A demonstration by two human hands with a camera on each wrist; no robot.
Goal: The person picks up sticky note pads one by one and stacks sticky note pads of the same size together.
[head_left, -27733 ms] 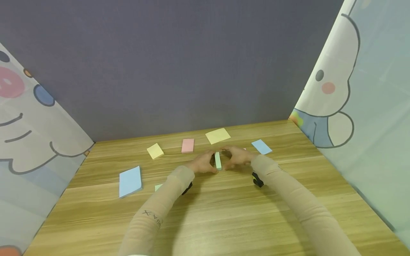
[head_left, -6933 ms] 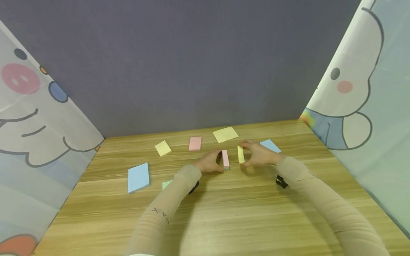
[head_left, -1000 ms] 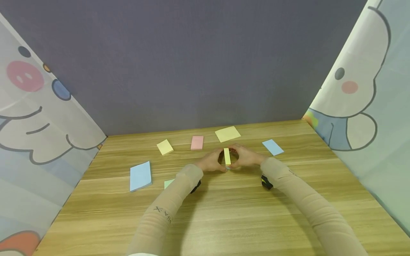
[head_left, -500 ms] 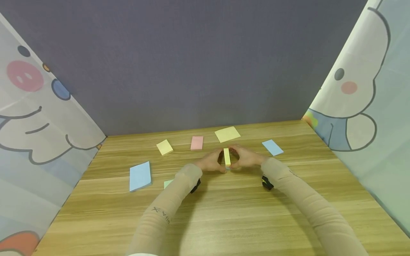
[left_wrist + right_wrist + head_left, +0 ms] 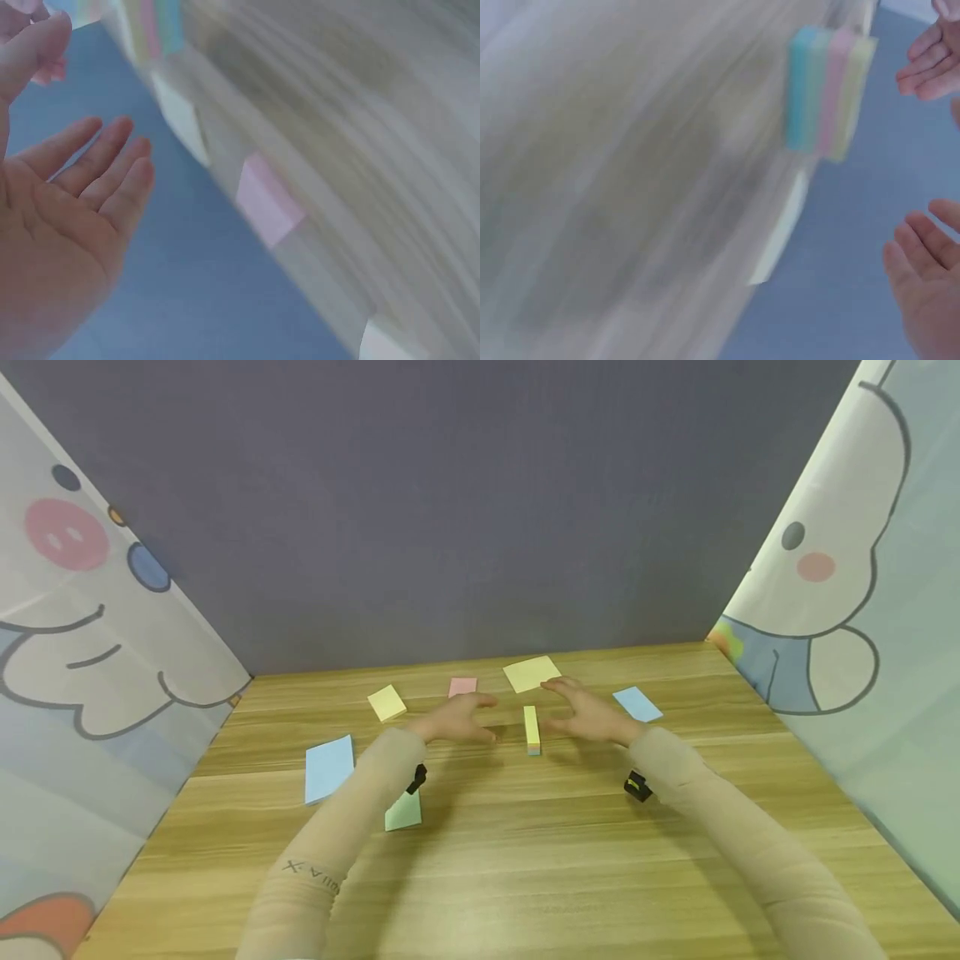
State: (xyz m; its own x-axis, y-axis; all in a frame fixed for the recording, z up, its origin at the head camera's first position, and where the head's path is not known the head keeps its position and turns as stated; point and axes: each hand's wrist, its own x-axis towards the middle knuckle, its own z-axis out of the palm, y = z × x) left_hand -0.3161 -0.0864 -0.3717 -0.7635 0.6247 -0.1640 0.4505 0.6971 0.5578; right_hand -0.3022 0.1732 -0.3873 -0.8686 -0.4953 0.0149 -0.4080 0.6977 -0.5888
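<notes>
Soft light casts faint shadows below my left hand and right hand; pale glare whitens the tabletop nearer me, and hazy wrist views blur the stack between my palms.

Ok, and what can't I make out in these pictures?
Head view: near end of the pink pad, behind the left hand.
Head view: far part of the green pad, behind the left sleeve.
Left wrist: one end of the stack, cut by the top edge.
Right wrist: grain of the tabletop, blurred.
</notes>
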